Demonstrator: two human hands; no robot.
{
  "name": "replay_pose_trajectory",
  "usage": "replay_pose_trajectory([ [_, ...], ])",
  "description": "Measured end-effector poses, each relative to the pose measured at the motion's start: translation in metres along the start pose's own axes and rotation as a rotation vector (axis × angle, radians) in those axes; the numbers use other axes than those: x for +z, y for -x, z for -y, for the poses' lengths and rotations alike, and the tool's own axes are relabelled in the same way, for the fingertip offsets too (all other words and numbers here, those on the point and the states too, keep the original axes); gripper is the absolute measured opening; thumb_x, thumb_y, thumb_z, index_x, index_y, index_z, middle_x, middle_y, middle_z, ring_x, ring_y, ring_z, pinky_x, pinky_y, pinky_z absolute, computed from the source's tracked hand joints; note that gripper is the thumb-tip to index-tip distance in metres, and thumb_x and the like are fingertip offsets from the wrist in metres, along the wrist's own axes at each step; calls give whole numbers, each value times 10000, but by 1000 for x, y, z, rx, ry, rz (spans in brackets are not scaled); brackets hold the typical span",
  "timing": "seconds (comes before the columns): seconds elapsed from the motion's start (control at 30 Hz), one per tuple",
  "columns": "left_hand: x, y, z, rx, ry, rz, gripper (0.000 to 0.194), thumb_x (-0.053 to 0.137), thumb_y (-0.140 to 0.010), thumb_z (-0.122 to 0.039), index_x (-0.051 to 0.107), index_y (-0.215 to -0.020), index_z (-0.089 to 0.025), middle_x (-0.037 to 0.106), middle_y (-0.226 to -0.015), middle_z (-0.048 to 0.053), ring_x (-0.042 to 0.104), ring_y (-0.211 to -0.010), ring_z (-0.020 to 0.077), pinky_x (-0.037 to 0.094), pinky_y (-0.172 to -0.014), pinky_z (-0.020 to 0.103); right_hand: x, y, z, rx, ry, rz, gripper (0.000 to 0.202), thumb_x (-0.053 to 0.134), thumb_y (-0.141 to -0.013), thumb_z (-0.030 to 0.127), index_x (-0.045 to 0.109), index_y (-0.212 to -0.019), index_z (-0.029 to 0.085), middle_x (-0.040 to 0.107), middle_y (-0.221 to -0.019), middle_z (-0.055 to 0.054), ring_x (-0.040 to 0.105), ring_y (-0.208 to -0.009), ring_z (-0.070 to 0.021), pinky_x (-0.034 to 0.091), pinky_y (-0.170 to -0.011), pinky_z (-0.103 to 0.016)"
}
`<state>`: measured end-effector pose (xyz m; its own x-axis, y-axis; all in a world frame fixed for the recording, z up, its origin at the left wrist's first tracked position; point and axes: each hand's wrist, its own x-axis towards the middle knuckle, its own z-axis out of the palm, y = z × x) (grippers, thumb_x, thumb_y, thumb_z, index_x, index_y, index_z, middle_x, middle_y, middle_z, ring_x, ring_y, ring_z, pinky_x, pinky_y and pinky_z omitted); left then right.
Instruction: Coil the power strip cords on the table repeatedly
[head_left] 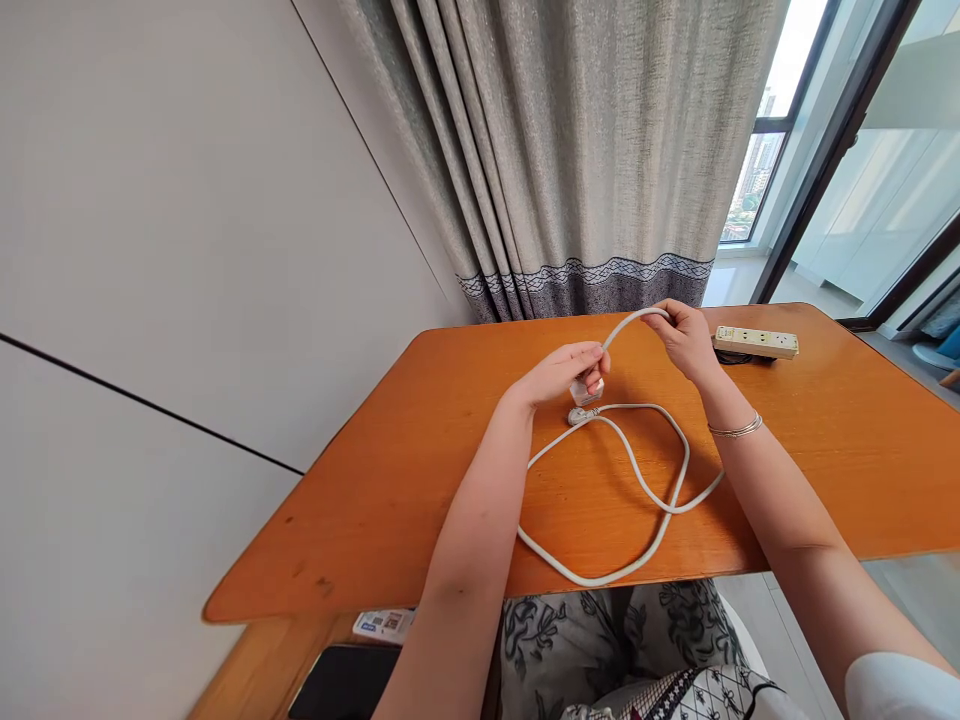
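Note:
A white power cord (679, 460) lies in loose loops on the wooden table, and part of it rises into both hands. My left hand (566, 372) pinches the cord close to a small whitish block (587, 392), which shows below the fingers and is partly hidden by them. Farther right and slightly higher, my right hand (686, 338) grips the cord between thumb and fingers. Between the hands the cord bends in a short arch. A pale plug (579, 416) on the cord rests on the table just beneath my left hand.
A cream power strip (756, 342) with a dark cable sits on the orange-brown table (420, 480), right of my right hand. Behind the table hangs a grey curtain (600, 150). A white panelled wall (187, 250) runs along the left. A dark flat object (345, 682) lies below the table's front edge.

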<state>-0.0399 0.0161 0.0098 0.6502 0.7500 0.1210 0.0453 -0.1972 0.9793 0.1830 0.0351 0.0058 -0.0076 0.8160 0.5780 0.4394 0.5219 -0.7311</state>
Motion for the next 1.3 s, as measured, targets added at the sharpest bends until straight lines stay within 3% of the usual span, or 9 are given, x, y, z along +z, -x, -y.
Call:
replay_pose_trajectory([
  [0.1,5,0,-4,92,127,-91,486,691,-791,-643,576,-738,-174,366,-496,-72,354,-446,71,300,-460,217,-1,1,2,34,-27,-8,303,593,-870,475,636,-773,192,431,-626,37,381,-616,-129,318,-596,-270],
  [0.17,6,1,-10,140,225,-208,399,695,-832,-552,591,-766,-172,383,-503,-75,337,-424,59,344,-471,211,2,2,1,70,-6,26,249,584,-872,418,644,-805,186,460,-639,36,415,-620,-129,342,-608,-269],
  [0.3,0,2,-22,231,435,-570,254,582,-955,-387,604,-815,-176,519,-590,-57,372,-416,36,467,-557,200,4,6,3,232,106,292,230,599,-874,277,627,-1074,167,610,-748,19,556,-621,-126,431,-646,-259],
  [0.43,-17,1,-24,353,498,-883,238,532,-988,-369,615,-854,-191,634,-703,-22,498,-480,46,492,-584,186,0,13,14,270,442,598,378,640,-895,208,557,-1259,149,731,-858,-57,687,-765,-193,464,-703,-275],
  [0.53,-24,1,-18,371,344,-962,232,569,-964,-407,617,-864,-202,690,-766,3,581,-546,71,497,-588,188,0,18,27,184,719,577,328,560,-952,201,571,-1274,136,742,-1090,-167,697,-998,-289,467,-776,-329],
  [0.63,-23,-1,-11,346,124,-912,231,600,-942,-415,616,-852,-204,710,-761,12,589,-526,79,489,-566,197,2,24,40,101,800,493,318,429,-1007,197,591,-1271,127,705,-1211,-203,681,-1075,-316,465,-811,-355],
  [0.9,-10,-1,-9,358,-76,-722,319,531,-954,-521,575,-930,-206,757,-897,60,728,-780,158,548,-772,281,-1,42,70,-314,617,480,331,390,-1033,208,652,-1232,174,698,-998,-97,639,-810,-191,421,-704,-283],
  [1.17,14,12,-26,201,-144,-325,402,593,-885,-589,590,-887,-187,665,-669,10,634,-603,134,481,-600,243,-11,43,73,-528,377,228,322,452,-1038,374,732,-1069,218,577,-828,-32,535,-695,-137,397,-631,-253],
  [1.3,22,16,-31,161,-114,-217,418,599,-865,-609,574,-845,-192,570,-584,-22,558,-532,119,417,-525,235,-14,41,73,-564,284,66,280,512,-1013,400,740,-1018,237,558,-778,-24,536,-694,-150,439,-645,-277],
])
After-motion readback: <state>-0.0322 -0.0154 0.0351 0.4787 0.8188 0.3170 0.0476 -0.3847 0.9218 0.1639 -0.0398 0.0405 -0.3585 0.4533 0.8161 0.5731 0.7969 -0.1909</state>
